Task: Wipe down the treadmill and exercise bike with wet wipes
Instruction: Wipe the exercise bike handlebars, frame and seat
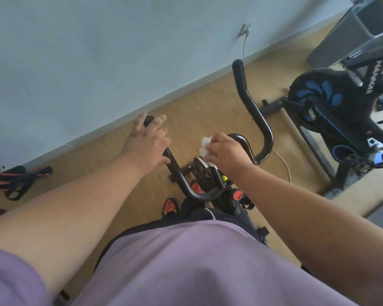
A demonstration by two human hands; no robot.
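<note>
I look straight down at a black exercise bike's handlebars [255,111]. My left hand [145,140] rests over the left handlebar grip [175,166], fingers partly spread, thumb hooked under the bar. My right hand [227,153] is closed on a crumpled white wet wipe [205,145] and presses it against the centre loop of the handlebar [244,141]. Below it sit the bike's console area and a red knob [238,194]. A second bike, black with blue flywheel marks [318,96], stands at the right.
A pale wall meets the wooden floor along a diagonal skirting line. Red and black straps [16,180] lie on the floor at left. A thin cable [283,160] trails across the floor. Grey equipment [349,34] stands at top right. My purple shirt fills the bottom.
</note>
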